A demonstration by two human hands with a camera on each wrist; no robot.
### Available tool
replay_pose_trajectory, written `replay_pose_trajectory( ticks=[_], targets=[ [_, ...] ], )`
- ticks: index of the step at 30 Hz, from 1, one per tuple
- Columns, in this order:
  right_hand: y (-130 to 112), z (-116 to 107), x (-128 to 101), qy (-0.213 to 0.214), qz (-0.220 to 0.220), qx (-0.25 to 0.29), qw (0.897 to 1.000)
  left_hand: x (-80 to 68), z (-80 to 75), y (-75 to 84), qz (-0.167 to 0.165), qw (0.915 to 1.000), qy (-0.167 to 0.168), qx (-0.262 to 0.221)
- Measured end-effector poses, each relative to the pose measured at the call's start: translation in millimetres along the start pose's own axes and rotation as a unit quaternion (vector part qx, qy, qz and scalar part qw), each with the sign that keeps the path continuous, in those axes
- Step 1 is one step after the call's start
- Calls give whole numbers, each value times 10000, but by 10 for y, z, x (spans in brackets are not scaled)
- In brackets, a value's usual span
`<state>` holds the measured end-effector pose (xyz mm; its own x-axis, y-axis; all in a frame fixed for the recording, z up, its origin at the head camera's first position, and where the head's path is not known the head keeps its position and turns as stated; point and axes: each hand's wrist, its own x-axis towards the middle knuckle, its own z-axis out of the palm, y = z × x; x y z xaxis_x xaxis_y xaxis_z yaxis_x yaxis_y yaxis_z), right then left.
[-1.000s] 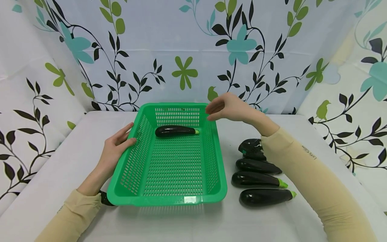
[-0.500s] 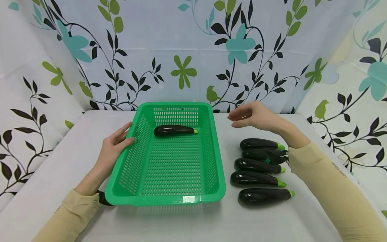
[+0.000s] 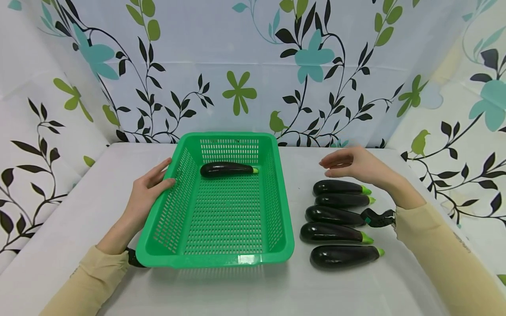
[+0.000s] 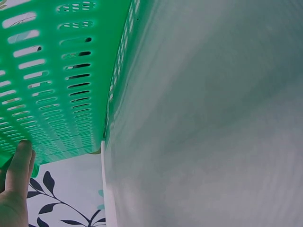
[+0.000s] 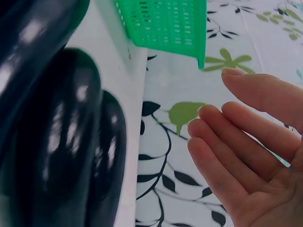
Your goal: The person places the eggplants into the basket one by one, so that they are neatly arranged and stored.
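Note:
A green plastic basket (image 3: 215, 262) stands on the white-covered table, with one dark eggplant (image 3: 226, 169) lying inside near its far wall. My left hand (image 3: 147, 189) holds the basket's left rim, thumb over the edge; in the left wrist view a finger (image 4: 20, 165) lies against the outer wall. To the right of the basket lies a column of several eggplants, the farthest eggplant (image 3: 337, 187) closest to my right hand (image 3: 356, 166). That hand hovers just beyond it, fingers loosely bent and holding nothing, as the right wrist view also shows.
The nearest eggplant (image 3: 344, 257) lies at the front of the column, green stem to the right. A patterned curtain (image 3: 241, 57) closes off the back and both sides. White cloth (image 3: 237, 296) covers the table.
My right hand has moved right and down, from above the basket's far right corner to behind the eggplant column. The left hand and the basket keep their place.

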<state>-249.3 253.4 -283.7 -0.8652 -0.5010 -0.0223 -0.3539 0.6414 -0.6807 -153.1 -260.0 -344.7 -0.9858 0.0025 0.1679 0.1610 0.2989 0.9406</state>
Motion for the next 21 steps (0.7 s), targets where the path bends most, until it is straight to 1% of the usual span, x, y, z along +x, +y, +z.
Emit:
replay_pose_trajectory(
  ticks=[5, 9, 15, 21],
  targets=[
    [196, 31, -74, 199, 18, -36, 9998, 4, 2, 10, 12, 10000, -36, -20],
    [309, 47, -124, 230, 15, -40, 9997, 7, 5, 12, 28, 10000, -43, -17],
    [423, 59, -186, 239, 37, -158, 9996, 12, 2, 9, -3, 10000, 7, -55],
    [507, 60, -245, 292, 221, -24, 9993, 8, 1, -4, -23, 9999, 34, -101]
  ],
)
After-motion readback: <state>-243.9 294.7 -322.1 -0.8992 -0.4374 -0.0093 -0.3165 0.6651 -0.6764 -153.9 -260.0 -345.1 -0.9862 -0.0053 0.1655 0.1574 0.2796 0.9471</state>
